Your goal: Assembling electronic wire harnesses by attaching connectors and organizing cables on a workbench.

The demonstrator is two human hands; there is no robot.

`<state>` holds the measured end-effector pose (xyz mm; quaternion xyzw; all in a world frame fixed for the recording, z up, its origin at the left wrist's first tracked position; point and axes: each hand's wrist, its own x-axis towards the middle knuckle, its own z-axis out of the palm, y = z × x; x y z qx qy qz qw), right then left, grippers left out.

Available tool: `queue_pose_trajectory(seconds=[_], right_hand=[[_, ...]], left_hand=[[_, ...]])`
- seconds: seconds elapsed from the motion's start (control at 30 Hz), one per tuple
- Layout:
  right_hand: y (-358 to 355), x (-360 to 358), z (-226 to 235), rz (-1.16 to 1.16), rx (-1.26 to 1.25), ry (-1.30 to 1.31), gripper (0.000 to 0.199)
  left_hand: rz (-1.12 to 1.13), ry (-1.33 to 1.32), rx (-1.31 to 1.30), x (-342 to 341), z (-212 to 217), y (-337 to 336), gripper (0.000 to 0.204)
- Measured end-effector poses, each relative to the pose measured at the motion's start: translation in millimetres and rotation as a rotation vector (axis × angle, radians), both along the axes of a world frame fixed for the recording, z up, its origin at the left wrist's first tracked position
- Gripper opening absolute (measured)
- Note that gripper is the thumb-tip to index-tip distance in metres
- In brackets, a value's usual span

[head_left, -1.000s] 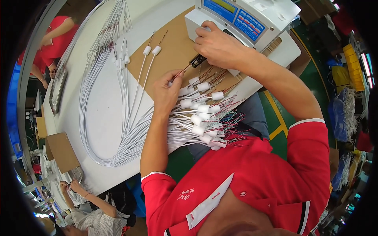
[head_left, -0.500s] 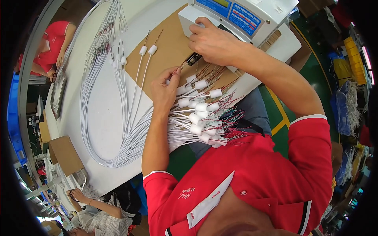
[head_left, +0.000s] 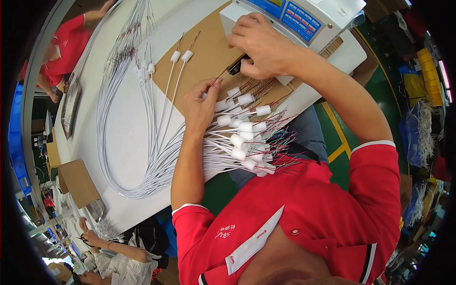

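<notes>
My left hand (head_left: 201, 102) pinches the bare wire ends of a white cable, whose white cylindrical end piece is mostly hidden by the fingers. Close by, the curled fingers of my right hand (head_left: 266, 47) close around a small black clip-like tool (head_left: 237, 64). Its metal tip meets the thin wires between my hands. Beneath my left wrist runs a bundle of white cables (head_left: 156, 178). Many white cylinders (head_left: 245, 127) cap their near ends, with red, green and brown twisted wires (head_left: 285, 161) fanning out toward my lap.
A white tester (head_left: 327, 19) with a blue keypad stands at the far side, partly behind my right hand. Two separate cables (head_left: 179, 71) lie across brown cardboard (head_left: 209, 35) on the white table (head_left: 126, 152). Co-workers sit at the far left and lower left, near a metal tray (head_left: 71, 108).
My right hand has turned slightly, and the black tool's metal tip now shows against the wires. My left hand has barely moved. The far-left co-worker's arm has reached outward.
</notes>
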<state>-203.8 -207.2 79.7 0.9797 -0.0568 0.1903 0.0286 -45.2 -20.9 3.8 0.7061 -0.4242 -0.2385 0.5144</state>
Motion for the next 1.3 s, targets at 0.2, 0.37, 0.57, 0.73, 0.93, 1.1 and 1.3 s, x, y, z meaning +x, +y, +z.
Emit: queue_pose_trajectory(seconds=[0.2,0.37,0.57,0.73,0.93,1.1,1.3], right_hand=[[-3,0,-5,-0.042,0.018,-0.208,0.033],[-3,0,-3,-0.065,0.034,-0.223,0.033],[-3,2,-3,-0.055,0.024,-0.208,0.033],[-3,1,-5,-0.023,0.078,-0.211,0.034],[-2,-1,-2,-0.022,0.076,-0.196,0.035],[0,-2,-1,-0.035,0.045,-0.197,0.033],[-1,0,3,-0.011,0.092,-0.159,0.033]], left_hand=[[-0.068,-0.058,0.027,4,12,3,0.02],[-0.073,-0.12,0.006,2,12,2,0.018],[-0.074,-0.169,-0.017,-3,10,-2,0.016],[-0.088,-0.209,-0.044,-3,7,-5,0.016],[-0.072,-0.2,-0.02,6,13,-5,0.019],[-0.129,-0.058,0.054,13,8,-3,0.025],[-0.151,0.173,0.03,21,7,-3,0.024]])
